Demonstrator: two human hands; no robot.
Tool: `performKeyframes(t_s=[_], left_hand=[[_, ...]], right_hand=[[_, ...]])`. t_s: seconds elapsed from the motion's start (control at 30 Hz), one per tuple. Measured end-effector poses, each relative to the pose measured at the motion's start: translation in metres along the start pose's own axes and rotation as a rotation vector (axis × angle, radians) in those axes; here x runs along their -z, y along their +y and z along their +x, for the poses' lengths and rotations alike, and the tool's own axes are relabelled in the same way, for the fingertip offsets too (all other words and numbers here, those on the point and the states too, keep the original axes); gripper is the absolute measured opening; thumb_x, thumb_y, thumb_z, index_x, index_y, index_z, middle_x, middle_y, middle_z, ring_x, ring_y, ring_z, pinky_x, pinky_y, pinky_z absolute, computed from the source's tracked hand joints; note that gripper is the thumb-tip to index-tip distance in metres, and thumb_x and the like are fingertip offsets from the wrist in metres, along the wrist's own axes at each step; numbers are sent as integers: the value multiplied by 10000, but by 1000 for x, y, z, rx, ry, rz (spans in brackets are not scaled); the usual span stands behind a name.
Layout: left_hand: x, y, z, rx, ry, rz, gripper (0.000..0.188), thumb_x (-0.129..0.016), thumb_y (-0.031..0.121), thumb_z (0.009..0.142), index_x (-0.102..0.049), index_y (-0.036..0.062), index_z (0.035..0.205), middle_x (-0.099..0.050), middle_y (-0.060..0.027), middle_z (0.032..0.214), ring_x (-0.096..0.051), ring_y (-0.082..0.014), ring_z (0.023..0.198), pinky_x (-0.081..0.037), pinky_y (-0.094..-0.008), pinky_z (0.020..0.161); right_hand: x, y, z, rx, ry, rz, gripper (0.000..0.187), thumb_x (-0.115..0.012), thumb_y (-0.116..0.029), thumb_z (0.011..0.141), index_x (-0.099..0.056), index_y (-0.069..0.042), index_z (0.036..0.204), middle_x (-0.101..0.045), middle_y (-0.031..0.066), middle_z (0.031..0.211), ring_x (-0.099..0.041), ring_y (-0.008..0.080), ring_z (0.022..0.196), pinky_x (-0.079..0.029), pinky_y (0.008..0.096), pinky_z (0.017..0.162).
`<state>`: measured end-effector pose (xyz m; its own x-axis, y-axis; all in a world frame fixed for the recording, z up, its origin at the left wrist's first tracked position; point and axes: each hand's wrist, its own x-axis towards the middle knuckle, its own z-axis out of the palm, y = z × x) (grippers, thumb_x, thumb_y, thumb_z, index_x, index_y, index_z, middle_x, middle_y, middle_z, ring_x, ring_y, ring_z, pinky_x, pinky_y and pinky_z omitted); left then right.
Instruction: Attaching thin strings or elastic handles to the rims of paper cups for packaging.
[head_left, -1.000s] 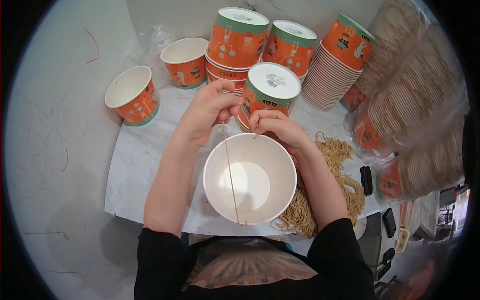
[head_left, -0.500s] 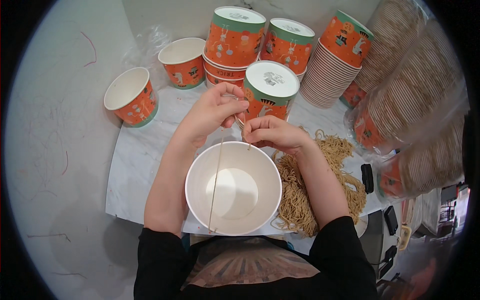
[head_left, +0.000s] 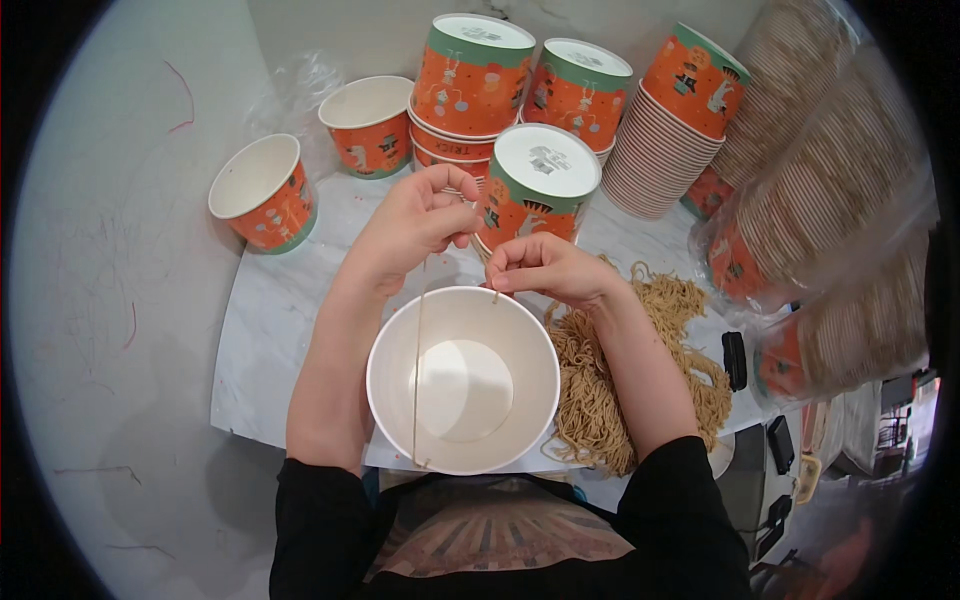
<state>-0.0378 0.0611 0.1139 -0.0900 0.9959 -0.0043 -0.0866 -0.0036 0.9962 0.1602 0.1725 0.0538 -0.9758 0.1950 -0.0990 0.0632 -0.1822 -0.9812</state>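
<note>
A white-lined paper bucket (head_left: 535, 375) stands mouth up in front of me. A thin tan cord (head_left: 417, 380) crosses its mouth, from the near rim up toward my left hand. My left hand (head_left: 425, 222) is raised beyond the far rim on the left, thumb and fingers closed on the cord. Just outside the far rim, my right hand (head_left: 540, 270) pinches at the cord, its fingertips partly hiding it. A short bit of cord shows inside the rim below that hand. Beside the bucket, under my right forearm, lies a bundle of tan cords (head_left: 590, 400).
Upturned orange-and-green buckets (head_left: 540, 160) stand behind my hands, with a tall stack (head_left: 655, 150) farther right. Two upright buckets (head_left: 262, 195) sit at the left. Plastic-wrapped stacks (head_left: 790, 200) fill the right side. A small black object (head_left: 734, 360) lies by the cords.
My left hand has shifted slightly left and down, and the cord across the bucket's mouth has swung left. The bucket has moved a little left. My right hand has barely moved.
</note>
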Motion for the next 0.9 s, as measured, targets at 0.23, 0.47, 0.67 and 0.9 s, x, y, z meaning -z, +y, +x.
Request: performKeyframes(t_s=[0.23, 0.47, 0.67, 0.9], left_hand=[[6, 3, -4, -20, 57, 54, 188, -638, 74, 806, -519, 122, 944, -563, 69, 670, -496, -17, 582, -360, -178, 537], [15, 11, -10, -24, 4, 40, 198, -639, 41, 798, -502, 127, 912, -524, 70, 657, -416, -16, 566, -294, -190, 514], [25, 15, -14, -101, -12, -20, 248, -629, 2, 798, -442, 141, 884, -521, 52, 658, -414, -26, 576, -284, -184, 511], [27, 17, -15, -72, 41, -46, 270, -634, 15, 804, -410, 145, 881, -520, 48, 663, -408, -22, 573, -283, -186, 510]], right_hand=[[-2, 6, 2, -1, -33, 78, 148, -708, -131, 928, -690, -7, 1007, -710, 14, 951, -647, 76, 871, -507, 236, 821], [-4, 3, 2, 27, 74, 30, 130, -711, -142, 930, -678, -32, 990, -698, -1, 936, -634, 63, 850, -488, 211, 789], [-7, 0, 3, 80, 173, 84, 100, -703, -156, 942, -647, -76, 920, -651, -46, 866, -586, 34, 795, -444, 198, 715], [-10, -1, 5, 81, 160, 53, 100, -699, -153, 947, -648, -69, 930, -664, -46, 879, -601, 40, 814, -465, 203, 760]])
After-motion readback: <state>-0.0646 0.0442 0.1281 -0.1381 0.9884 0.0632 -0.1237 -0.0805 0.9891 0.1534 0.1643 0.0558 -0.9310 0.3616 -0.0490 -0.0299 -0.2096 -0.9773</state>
